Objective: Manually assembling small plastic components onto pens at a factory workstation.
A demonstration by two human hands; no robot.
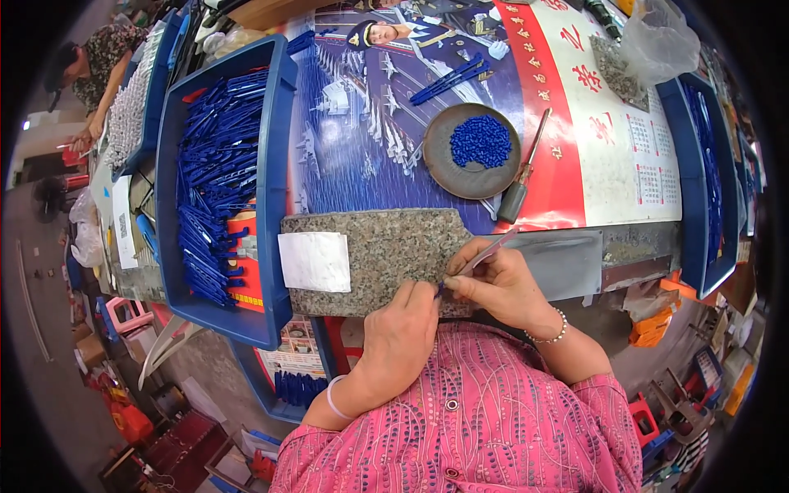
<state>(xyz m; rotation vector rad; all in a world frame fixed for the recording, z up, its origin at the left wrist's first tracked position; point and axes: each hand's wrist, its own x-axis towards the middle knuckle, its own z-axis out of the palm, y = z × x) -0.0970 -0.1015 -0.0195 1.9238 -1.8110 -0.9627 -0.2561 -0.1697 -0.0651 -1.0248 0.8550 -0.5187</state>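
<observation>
My left hand [399, 333] and my right hand [501, 283] meet at the near edge of a speckled granite slab [403, 255]. The left fingers are closed on a dark blue piece [440, 289], mostly hidden by the fingertips. In the right hand is a slim pinkish tool [491, 250], like tweezers, slanting up to the right; the right fingertips touch the left ones at the blue piece. A white paper [314, 261] lies on the slab's left part. Beyond the slab, a round dish [440, 168] holds many small blue pieces [480, 141].
A blue bin [278, 164] full of long blue plastic parts [218, 148] stands left; another blue bin [694, 189] stands right. A screwdriver [526, 168] and several blue strips [450, 80] lie on the poster [616, 185]. A plastic bag [660, 41] is far right. Another person [103, 70] works far left.
</observation>
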